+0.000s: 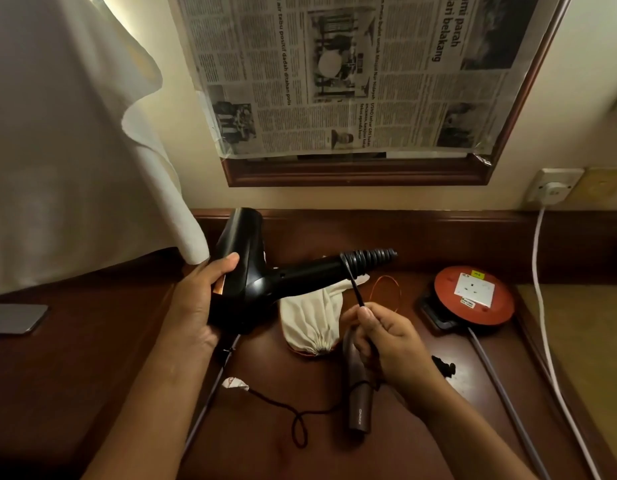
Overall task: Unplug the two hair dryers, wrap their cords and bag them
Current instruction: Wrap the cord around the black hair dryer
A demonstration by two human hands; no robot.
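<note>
Left hand: the left hand (199,299) is being held above the left of the desk (386,233), fingers and thumb curled round the body of the black dryer (251,271).
Black dryer: it is being held off the desk, barrel pointing far and left, handle pointing right; coils of its cord (356,292) are being laid round the handle's right end.
Right hand: the right hand (386,341) is being kept near and right of the handle, thumb and fingers pinched on the cord, which is being held taut from the coils down to the fingertips.
Brown dryer: the brown dryer (359,393) is lying on the desk, near, partly hidden under the right hand; a thin dark cord (293,415) is lying looped to its left, ending at a white tag (235,383).
Bag: a cream bag (308,320) with a gathered mouth is lying on the desk beneath the black dryer's handle, between the two hands.
Reel: a red reel (473,294) with a white socket face is lying on the right; grey cables are being led from it toward the near edge.
Wall socket: a white plug (553,192) is seated in it, far right, its white cable hanging down.
Wall: a newspaper (352,71) is being kept over a wooden frame.
Far left: a white cloth (75,133) is hanging down over the desk; a phone (16,317) is lying below it.
</note>
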